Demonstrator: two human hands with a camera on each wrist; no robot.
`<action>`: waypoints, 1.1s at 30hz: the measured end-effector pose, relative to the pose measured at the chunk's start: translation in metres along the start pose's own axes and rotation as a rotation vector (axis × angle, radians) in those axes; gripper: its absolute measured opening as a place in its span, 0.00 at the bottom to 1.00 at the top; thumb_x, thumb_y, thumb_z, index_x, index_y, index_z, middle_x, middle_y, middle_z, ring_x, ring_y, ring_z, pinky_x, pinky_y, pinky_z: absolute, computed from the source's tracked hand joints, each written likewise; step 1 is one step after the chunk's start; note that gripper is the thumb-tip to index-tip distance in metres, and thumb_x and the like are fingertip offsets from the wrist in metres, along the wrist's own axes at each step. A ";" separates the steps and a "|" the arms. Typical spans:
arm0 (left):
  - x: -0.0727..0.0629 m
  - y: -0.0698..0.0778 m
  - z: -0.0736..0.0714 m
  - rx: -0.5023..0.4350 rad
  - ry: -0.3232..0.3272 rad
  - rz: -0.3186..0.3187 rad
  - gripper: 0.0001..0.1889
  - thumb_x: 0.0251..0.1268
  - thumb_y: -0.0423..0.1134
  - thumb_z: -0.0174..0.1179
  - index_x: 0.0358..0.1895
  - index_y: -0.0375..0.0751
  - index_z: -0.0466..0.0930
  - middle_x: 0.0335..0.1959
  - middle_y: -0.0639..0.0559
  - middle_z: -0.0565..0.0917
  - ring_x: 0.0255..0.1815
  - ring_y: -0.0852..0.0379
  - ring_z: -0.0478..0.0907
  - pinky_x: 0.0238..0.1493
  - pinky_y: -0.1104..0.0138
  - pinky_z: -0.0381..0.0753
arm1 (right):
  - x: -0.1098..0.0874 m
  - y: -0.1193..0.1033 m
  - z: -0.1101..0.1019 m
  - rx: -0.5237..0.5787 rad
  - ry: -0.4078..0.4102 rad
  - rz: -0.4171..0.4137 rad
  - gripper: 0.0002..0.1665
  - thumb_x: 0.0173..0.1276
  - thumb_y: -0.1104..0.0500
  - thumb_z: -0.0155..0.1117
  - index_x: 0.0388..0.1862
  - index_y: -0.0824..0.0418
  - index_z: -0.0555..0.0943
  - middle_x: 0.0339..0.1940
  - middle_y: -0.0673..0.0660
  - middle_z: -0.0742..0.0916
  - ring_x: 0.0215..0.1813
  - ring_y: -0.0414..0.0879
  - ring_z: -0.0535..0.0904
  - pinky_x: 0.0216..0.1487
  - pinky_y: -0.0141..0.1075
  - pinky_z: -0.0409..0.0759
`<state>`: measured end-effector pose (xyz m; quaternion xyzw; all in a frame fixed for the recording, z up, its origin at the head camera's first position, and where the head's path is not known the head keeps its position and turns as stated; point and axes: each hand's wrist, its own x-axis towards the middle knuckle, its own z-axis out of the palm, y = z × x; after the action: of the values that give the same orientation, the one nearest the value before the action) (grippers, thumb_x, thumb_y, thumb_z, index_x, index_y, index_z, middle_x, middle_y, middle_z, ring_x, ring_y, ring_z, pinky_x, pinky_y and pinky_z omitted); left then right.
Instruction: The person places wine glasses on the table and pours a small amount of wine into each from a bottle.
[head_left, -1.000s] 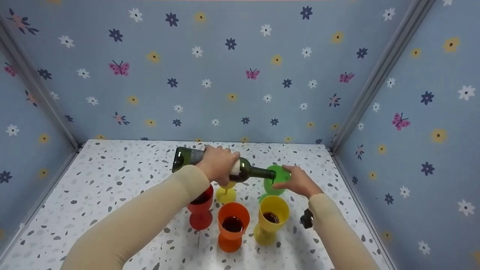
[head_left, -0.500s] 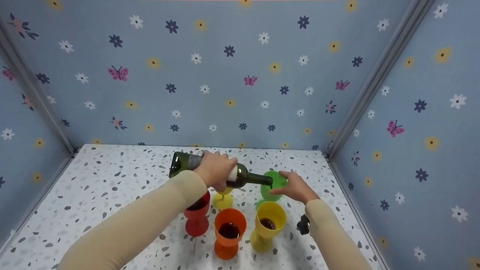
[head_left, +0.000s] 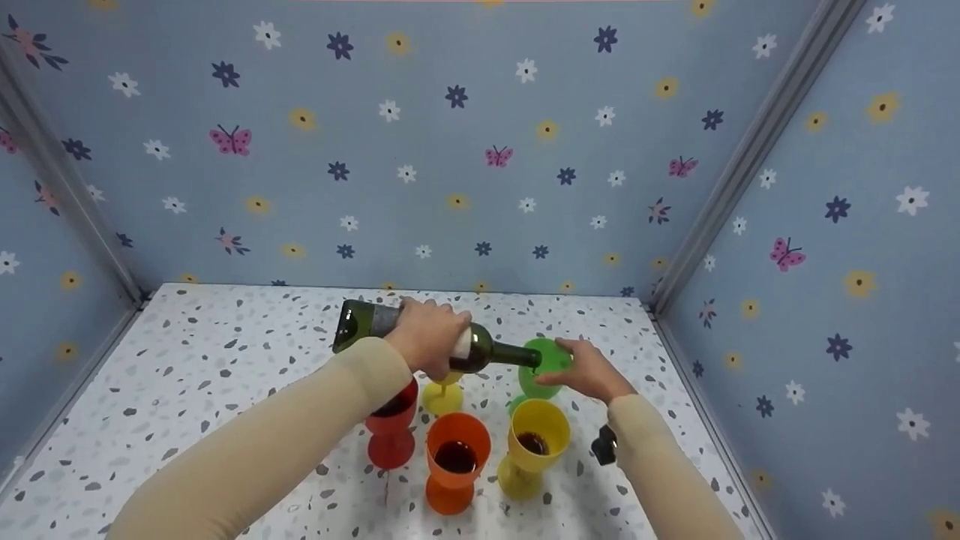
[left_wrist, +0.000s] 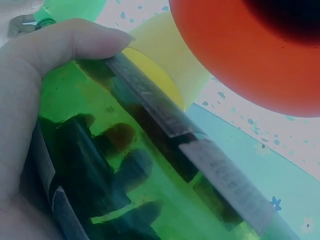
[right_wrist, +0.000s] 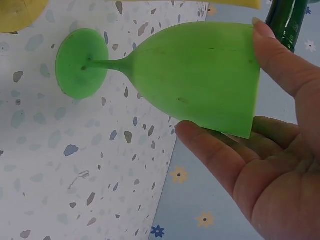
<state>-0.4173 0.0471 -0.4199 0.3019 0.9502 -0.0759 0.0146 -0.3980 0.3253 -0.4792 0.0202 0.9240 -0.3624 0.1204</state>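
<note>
My left hand [head_left: 431,336] grips a green glass wine bottle [head_left: 480,351] round its body. The bottle lies nearly level, its neck pointing right, with the mouth at the rim of a green goblet [head_left: 541,369]. Dark liquid shows at the mouth. With thumb and fingers near the rim, my right hand [right_wrist: 280,165] holds that goblet; its stem and round foot [right_wrist: 82,64] show in the right wrist view. In the left wrist view my thumb [left_wrist: 80,42] lies across the bottle, and labels cover part of the glass.
Nearer me stand an orange goblet [head_left: 450,491] and a yellow goblet [head_left: 521,476], both with dark liquid inside. A red goblet [head_left: 391,446] is partly behind my left sleeve. Another yellow goblet [head_left: 442,399] sits under the bottle. Flowered walls [head_left: 450,225] enclose the speckled table [head_left: 225,337].
The whole scene shifts slightly in the view as the head moves. Both hands keep their holds, with the bottle's mouth staying at the green goblet's rim.
</note>
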 end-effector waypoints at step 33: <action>0.000 0.002 -0.005 0.034 -0.035 -0.011 0.36 0.38 0.48 0.76 0.57 0.45 0.74 0.42 0.45 0.82 0.40 0.44 0.78 0.48 0.41 0.76 | 0.000 -0.001 0.001 -0.010 -0.006 -0.021 0.52 0.56 0.49 0.79 0.75 0.64 0.65 0.71 0.64 0.72 0.65 0.56 0.72 0.66 0.54 0.69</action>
<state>-0.4160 0.0494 -0.4153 0.2954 0.9501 -0.0971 0.0256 -0.3977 0.3239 -0.4798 0.0086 0.9256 -0.3590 0.1194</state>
